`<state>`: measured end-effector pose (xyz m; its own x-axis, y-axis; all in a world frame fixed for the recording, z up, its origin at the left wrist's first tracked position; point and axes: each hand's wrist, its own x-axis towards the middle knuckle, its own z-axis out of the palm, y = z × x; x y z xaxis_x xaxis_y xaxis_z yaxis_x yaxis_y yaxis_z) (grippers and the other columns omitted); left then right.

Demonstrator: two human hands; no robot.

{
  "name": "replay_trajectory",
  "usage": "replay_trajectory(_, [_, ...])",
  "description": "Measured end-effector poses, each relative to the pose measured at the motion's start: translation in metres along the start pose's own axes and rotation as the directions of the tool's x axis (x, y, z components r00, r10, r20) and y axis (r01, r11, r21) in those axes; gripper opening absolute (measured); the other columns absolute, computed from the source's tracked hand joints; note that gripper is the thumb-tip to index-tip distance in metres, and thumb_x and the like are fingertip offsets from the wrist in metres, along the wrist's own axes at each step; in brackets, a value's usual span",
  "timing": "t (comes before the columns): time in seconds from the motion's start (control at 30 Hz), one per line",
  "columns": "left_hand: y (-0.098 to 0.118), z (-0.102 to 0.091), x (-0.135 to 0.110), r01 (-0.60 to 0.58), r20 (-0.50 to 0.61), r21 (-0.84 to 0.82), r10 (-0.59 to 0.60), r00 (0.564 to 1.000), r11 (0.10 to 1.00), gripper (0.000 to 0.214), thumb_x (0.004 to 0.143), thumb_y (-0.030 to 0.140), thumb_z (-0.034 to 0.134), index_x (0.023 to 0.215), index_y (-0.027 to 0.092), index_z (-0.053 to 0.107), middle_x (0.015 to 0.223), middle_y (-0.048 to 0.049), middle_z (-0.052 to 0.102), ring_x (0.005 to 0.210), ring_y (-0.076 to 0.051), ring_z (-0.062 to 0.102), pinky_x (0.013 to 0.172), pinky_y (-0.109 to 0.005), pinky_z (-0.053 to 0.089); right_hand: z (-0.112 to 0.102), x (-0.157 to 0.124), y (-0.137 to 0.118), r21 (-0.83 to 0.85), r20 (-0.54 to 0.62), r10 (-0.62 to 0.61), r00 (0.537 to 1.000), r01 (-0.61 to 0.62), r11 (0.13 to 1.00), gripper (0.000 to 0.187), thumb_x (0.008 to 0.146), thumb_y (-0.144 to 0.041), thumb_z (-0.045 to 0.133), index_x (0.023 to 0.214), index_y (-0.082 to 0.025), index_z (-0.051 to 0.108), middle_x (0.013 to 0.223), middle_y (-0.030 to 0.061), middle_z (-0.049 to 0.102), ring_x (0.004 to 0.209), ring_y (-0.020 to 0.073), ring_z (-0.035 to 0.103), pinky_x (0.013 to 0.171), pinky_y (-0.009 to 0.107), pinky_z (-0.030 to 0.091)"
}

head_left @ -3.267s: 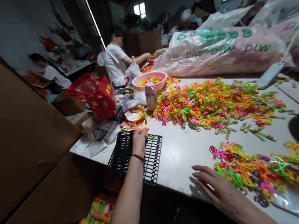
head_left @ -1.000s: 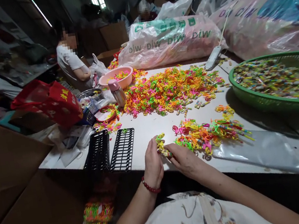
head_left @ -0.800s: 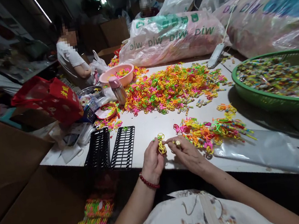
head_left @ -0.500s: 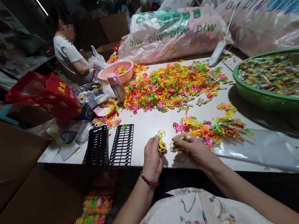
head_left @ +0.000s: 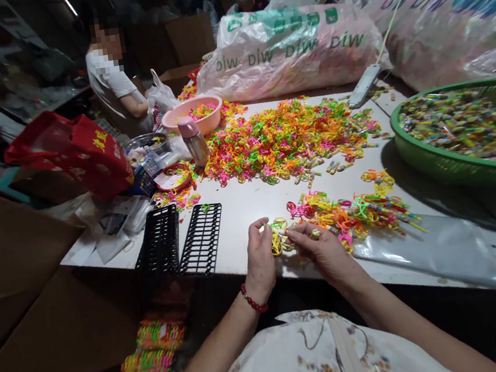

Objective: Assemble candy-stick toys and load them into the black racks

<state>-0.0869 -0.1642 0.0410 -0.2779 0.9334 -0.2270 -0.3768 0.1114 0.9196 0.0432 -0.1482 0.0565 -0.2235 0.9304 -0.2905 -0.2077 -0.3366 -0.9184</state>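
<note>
My left hand pinches a small yellow plastic toy piece at the near edge of the white table. My right hand meets it from the right, fingertips closed on the same yellow piece. Just right of my hands lies a small pile of neon plastic pieces. A big heap of the same pieces covers the table's middle. Two black plastic grid trays lie to the left of my hands.
A green basket of wrapped bits stands at right, over a clear plastic sheet. A pink basin, a pink-capped bottle, a red bag and large filled sacks ring the table. A person in white sits at the far left.
My left hand left the black tray and came to the table edge; both hands now work a yellow piece together. Over the last second they shifted slightly right and closer together.
</note>
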Motion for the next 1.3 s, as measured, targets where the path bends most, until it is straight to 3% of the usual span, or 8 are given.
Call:
replay_trajectory(0.2, [0.000,-0.003,0.002,-0.057,0.024,0.078,0.055,0.998,0.995,0.035,0.082,0.044,0.064,0.107,0.021,0.060,0.085,-0.0026,0.062,0.078,-0.016,0.058,0.073,-0.027,0.046,-0.003,-0.001,0.002,-0.042,0.018,-0.023,1.000,0.024,0.999,0.033,0.074,-0.046,0.074,0.084,-0.016,0.065,0.071,0.0010,0.064,0.052,0.0071,0.040,0.049,0.022,0.028])
replay_trajectory(0.37, [0.001,-0.007,0.002,-0.108,0.016,0.163,0.107,0.994,0.981,0.033,0.083,0.044,0.063,0.106,0.021,0.061,0.082,-0.0029,0.062,0.075,-0.017,0.057,0.071,-0.027,0.045,-0.008,-0.004,0.000,-0.237,0.044,-0.120,0.992,0.127,0.963,0.032,0.076,-0.048,0.072,0.086,-0.018,0.066,0.074,0.0014,0.066,0.054,0.0085,0.045,0.050,0.022,0.031])
replay_trajectory(0.6, [0.010,-0.009,0.005,-0.147,0.133,0.290,0.113,0.985,0.945,0.030,0.087,0.044,0.057,0.106,0.021,0.064,0.076,-0.0016,0.059,0.066,-0.015,0.051,0.064,-0.026,0.041,-0.014,-0.007,-0.001,-0.407,0.092,-0.169,0.981,0.192,0.893,0.030,0.084,-0.049,0.063,0.091,-0.020,0.067,0.077,0.0023,0.069,0.052,0.0097,0.048,0.048,0.023,0.035])
replay_trajectory(0.77, [0.016,-0.006,0.004,-0.172,0.132,0.337,0.134,0.982,0.926,0.024,0.086,0.040,0.059,0.099,0.021,0.068,0.081,-0.0032,0.064,0.072,-0.016,0.053,0.069,-0.026,0.039,-0.014,-0.010,0.004,-0.479,0.133,-0.329,0.935,0.351,0.805,0.022,0.086,-0.042,0.063,0.092,-0.022,0.068,0.082,0.0032,0.068,0.076,0.0165,0.061,0.065,0.027,0.047])
replay_trajectory(0.93, [0.010,-0.005,0.008,-0.073,0.105,0.187,0.054,0.993,0.980,0.027,0.081,0.042,0.065,0.096,0.020,0.069,0.081,-0.0037,0.064,0.075,-0.018,0.055,0.070,-0.027,0.042,-0.012,-0.014,0.005,-0.537,0.224,-0.388,0.894,0.445,0.716,0.017,0.090,-0.036,0.058,0.090,-0.021,0.066,0.080,0.0020,0.066,0.072,0.0152,0.060,0.066,0.027,0.047])
replay_trajectory(1.1, [0.006,-0.002,0.013,-0.092,0.199,0.268,0.038,0.979,0.959,0.034,0.085,0.049,0.058,0.100,0.020,0.068,0.077,-0.0027,0.060,0.069,-0.016,0.052,0.066,-0.026,0.041,-0.013,-0.016,0.004,-0.636,0.279,-0.396,0.875,0.478,0.606,0.015,0.092,-0.033,0.054,0.095,-0.021,0.063,0.080,0.0020,0.067,0.069,0.0149,0.061,0.063,0.027,0.046])
replay_trajectory(1.23, [-0.001,0.011,0.032,-0.125,0.233,0.295,0.055,0.971,0.947,0.042,0.091,0.054,0.043,0.109,0.021,0.062,0.069,0.0007,0.053,0.058,-0.013,0.045,0.058,-0.024,0.037,-0.034,-0.012,-0.008,-0.721,0.235,-0.440,0.867,0.459,0.519,0.017,0.093,-0.034,0.052,0.097,-0.022,0.064,0.081,0.0019,0.069,0.067,0.0153,0.063,0.062,0.027,0.049])
replay_trajectory(1.3, [-0.005,0.021,0.055,-0.137,0.209,0.315,0.072,0.975,0.939,0.038,0.091,0.053,0.044,0.099,0.021,0.061,0.063,0.0027,0.050,0.055,-0.012,0.042,0.055,-0.023,0.034,-0.057,-0.008,-0.020,-0.779,0.131,-0.547,0.827,0.427,0.458,0.019,0.092,-0.037,0.054,0.097,-0.022,0.065,0.083,0.0033,0.070,0.067,0.0163,0.064,0.061,0.028,0.051])
